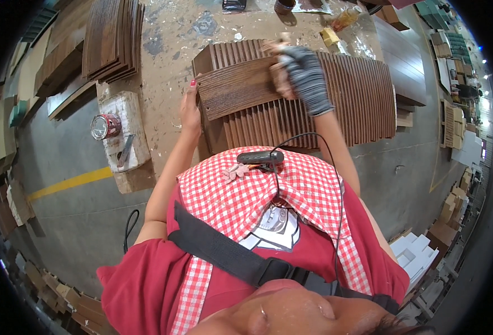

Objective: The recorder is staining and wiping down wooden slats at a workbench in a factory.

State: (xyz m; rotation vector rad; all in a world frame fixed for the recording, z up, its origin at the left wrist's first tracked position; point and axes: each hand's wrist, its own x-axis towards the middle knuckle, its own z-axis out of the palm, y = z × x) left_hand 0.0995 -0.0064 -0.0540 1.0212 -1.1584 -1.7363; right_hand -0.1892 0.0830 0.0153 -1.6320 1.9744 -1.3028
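One dark-brown wooden panel (pixel 238 92), flat, rectangular, grained lengthwise, with small holes near its left edge; lying tilted atop a row of many upright brown slats (pixel 347 100) on a paint-spattered workbench (pixel 168 39). Two hands on the panel. Left hand (pixel 190 109), bare, pressed against the panel's left end, fingers bent over the edge, steadying it. Right hand (pixel 302 70), in a grey knit glove, closed around a small pale object (pixel 282 78) held against the panel's right part; kind of object not discernible. Left of the panel: one round red tin (pixel 104 126) resting on one white block (pixel 124 131). Farther left: one stack of dark boards (pixel 112 39). At the bench's far edge: one yellow block (pixel 330 37) and one dark cup (pixel 284 5).
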